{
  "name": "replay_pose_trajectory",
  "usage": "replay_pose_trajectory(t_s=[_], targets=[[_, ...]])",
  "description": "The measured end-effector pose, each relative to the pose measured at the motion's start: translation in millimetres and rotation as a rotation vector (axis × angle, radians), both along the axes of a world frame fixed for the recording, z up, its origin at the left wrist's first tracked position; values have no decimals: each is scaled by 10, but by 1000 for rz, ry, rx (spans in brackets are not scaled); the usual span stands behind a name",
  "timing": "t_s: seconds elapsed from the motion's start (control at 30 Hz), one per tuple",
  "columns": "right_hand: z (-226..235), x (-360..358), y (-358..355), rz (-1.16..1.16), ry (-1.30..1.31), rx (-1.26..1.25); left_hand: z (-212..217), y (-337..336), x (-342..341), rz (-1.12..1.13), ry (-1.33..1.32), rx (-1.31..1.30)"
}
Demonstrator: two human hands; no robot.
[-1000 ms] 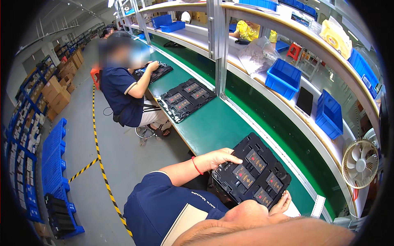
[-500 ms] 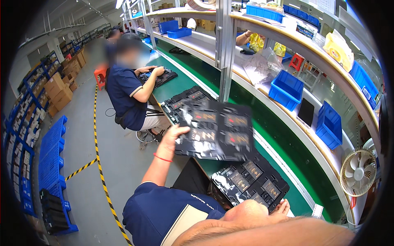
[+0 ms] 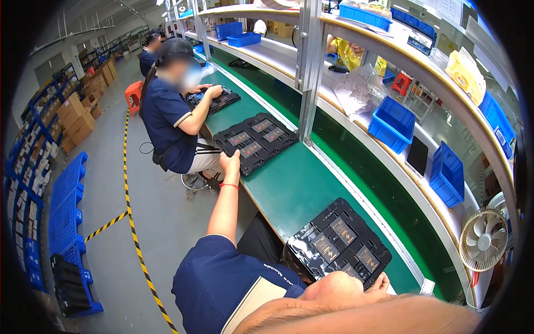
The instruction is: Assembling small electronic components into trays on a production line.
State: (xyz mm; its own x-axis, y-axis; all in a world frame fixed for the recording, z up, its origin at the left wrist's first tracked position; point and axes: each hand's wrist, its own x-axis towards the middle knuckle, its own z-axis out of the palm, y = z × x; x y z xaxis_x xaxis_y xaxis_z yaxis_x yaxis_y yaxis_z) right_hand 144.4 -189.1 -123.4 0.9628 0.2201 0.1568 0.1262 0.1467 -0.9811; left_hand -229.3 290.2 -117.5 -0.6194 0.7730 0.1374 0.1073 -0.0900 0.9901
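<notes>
Farther along the green bench lies a black plastic tray (image 3: 257,143) holding several dark flat battery-like packs with orange and red print. My left hand (image 3: 230,162), a red cord round its wrist, grips this tray's near left edge with the thumb along the side. Close to me, a second black tray (image 3: 339,242) with similar packs lies at an angle near the bench edge. My right hand (image 3: 380,283) holds that tray's near right corner between its fingers; part of the hand is hidden.
The green bench (image 3: 272,192) runs away to the far left. A co-worker (image 3: 175,111) sits there handling another black tray. Blue bins (image 3: 391,123), a dark flat device (image 3: 416,156) and a fan (image 3: 484,236) line the right-hand shelf. A metal post (image 3: 307,83) rises beside the bench.
My left hand has carried the raised tray away from me and set it down where another tray lay, which it now covers. My right hand stays at the near tray's corner.
</notes>
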Motion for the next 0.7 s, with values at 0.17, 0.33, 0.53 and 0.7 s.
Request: replay_pose_trajectory(t_s=[0.17, 0.33, 0.53, 0.7], targets=[[-120, 63, -54, 28, -9, 19, 157, -26, 177, 104, 245, -213], [-156, 103, -64, 29, -2, 15, 62, 34, 92, 153, 417, -410], [-66, 57, -21, 51, 17, 36, 40, 115, 10, -4, 441, -531], [-47, 49, 20, 36, 17, 49, -32, 213, -28, 3, 431, -526]])
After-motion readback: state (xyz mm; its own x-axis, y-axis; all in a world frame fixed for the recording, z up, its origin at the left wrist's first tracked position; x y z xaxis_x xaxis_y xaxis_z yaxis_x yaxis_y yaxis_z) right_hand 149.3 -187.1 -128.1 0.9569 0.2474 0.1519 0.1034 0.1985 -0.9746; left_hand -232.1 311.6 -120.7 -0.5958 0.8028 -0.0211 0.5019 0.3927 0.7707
